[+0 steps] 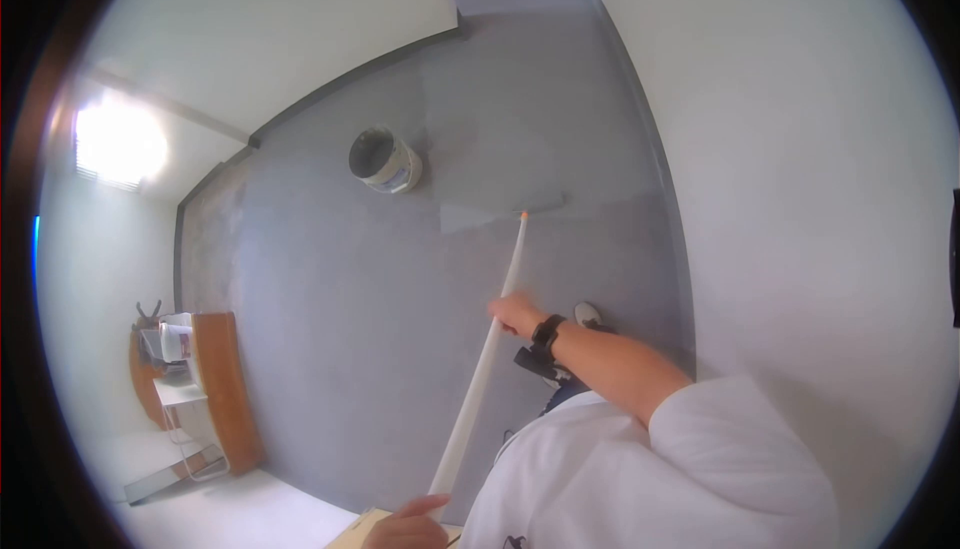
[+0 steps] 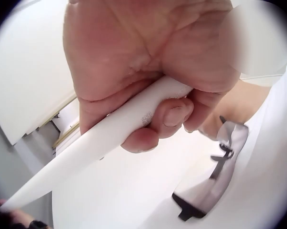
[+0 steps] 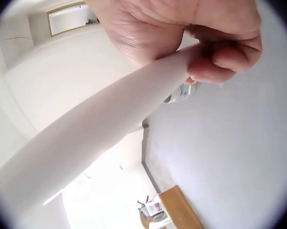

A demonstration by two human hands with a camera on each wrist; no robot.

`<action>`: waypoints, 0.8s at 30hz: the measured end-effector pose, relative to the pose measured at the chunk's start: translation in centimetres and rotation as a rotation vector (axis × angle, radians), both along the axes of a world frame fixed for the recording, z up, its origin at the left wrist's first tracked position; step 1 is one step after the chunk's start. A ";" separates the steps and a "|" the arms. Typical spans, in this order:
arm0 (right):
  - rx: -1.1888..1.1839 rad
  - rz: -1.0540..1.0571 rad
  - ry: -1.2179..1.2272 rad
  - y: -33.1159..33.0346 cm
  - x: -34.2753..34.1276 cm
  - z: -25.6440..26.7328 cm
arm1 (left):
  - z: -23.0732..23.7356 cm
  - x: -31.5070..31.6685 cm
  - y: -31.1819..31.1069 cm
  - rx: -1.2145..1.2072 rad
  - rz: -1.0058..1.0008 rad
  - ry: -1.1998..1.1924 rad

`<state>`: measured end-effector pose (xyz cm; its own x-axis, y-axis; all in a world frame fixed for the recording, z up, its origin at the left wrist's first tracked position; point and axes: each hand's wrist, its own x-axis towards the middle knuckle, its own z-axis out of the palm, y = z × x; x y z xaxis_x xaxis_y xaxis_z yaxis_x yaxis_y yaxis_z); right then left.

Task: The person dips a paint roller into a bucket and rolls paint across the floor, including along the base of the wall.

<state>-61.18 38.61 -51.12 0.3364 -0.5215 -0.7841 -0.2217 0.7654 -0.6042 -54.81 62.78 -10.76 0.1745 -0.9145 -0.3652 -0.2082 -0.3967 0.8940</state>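
A long white pole runs from low in the head view up to a paint roller lying against the grey floor. Its far end shows a small orange tip. My right hand, with a dark watch on the wrist, grips the pole partway along. Near the pole's rear end, my left hand holds it at the bottom of the head view. In the left wrist view, the left hand's fingers curl round the white pole. The right wrist view shows curled fingers wrapped around it too.
A paint-smeared bucket stands on the floor left of the roller. A white wall with dark skirting runs along the right. At left stand a wooden panel and a small white bucket. My shoe is below the roller.
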 end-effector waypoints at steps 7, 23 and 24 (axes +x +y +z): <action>-0.136 -0.074 -0.005 -4.8 -2.8 2.5 | -2.5 -2.5 -6.0 -0.420 -0.145 -0.154; 0.023 -0.161 -0.292 -7.7 -5.3 2.0 | 0.0 -5.5 -12.0 -0.068 -0.603 0.152; 0.022 -0.163 -0.297 -8.1 -5.5 2.0 | -0.4 -5.8 -12.8 -0.505 -0.861 -0.137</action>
<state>-66.64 30.55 -49.12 0.4656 -0.5713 -0.6759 0.0881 0.7898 -0.6070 -60.65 49.99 -11.12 -0.6074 -0.7910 0.0733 -0.3593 0.3559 0.8627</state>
